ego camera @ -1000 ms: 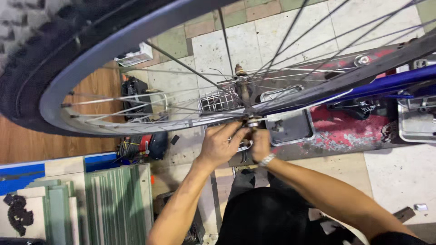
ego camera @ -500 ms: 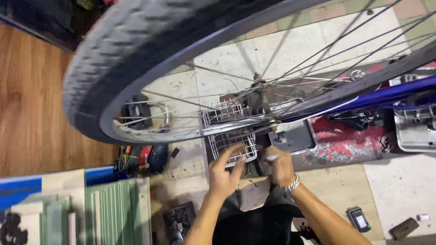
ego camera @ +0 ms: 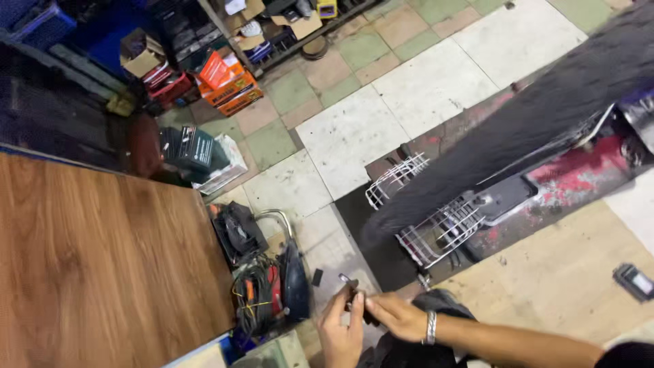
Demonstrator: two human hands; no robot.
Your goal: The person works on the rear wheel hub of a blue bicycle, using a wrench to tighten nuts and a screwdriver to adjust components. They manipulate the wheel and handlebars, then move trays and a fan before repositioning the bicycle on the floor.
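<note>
Pinched between both hands, a small dark part (ego camera: pixel 354 292) is held low near the frame's bottom edge; the left hand (ego camera: pixel 340 327) and right hand (ego camera: pixel 395 317) are closed together on it. Beyond lie a wire basket (ego camera: pixel 436 228) and tyre (ego camera: pixel 538 129); a wooden panel (ego camera: pixel 102 266) bounds the left.

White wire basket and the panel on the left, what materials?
White wire basket: looks like coated or painted metal wire, going by the thin welded grid. Brown wood-grain panel: wood or laminate, smooth with a slight sheen; the grain streaks cannot settle which.
</note>
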